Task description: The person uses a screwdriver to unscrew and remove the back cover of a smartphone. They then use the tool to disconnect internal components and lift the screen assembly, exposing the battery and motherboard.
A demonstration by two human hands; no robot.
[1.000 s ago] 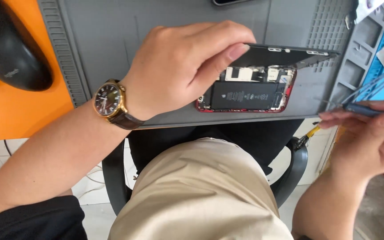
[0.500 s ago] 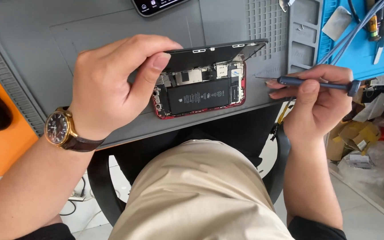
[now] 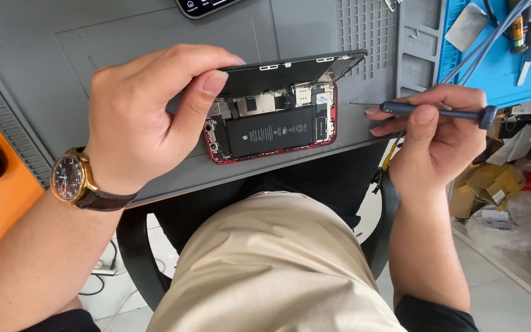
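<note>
We see an opened red phone (image 3: 271, 132) lying near the front edge of the grey work mat (image 3: 124, 37) on the desk, its insides exposed: a black battery (image 3: 270, 130) bearing a pale printed label fills the middle. Its dark screen panel (image 3: 290, 71) is lifted along the far side and tilted up. The left hand (image 3: 149, 117) holds that panel, its fingers (image 3: 207, 92) clamped on the panel's left end, thumb below and the others over the top edge. A brown-strapped watch (image 3: 72, 178) with a gold case sits on that wrist.

Just right of the phone, the right hand (image 3: 440, 132) has its fingers closed around a slim dark-blue screwdriver (image 3: 437, 110), held level with its tip pointing toward the phone's right end, near but not touching.

Beyond the right fingers lies a blue tray (image 3: 499, 74) carrying tools. Far past the left fingers, another phone (image 3: 207, 6) lies at the mat's far edge. Left of the mat we see an orange surface (image 3: 1, 203). Right of the right hand, below the desk, crumpled clear bags and brown cardboard packages (image 3: 511, 190) are piled on the floor.
</note>
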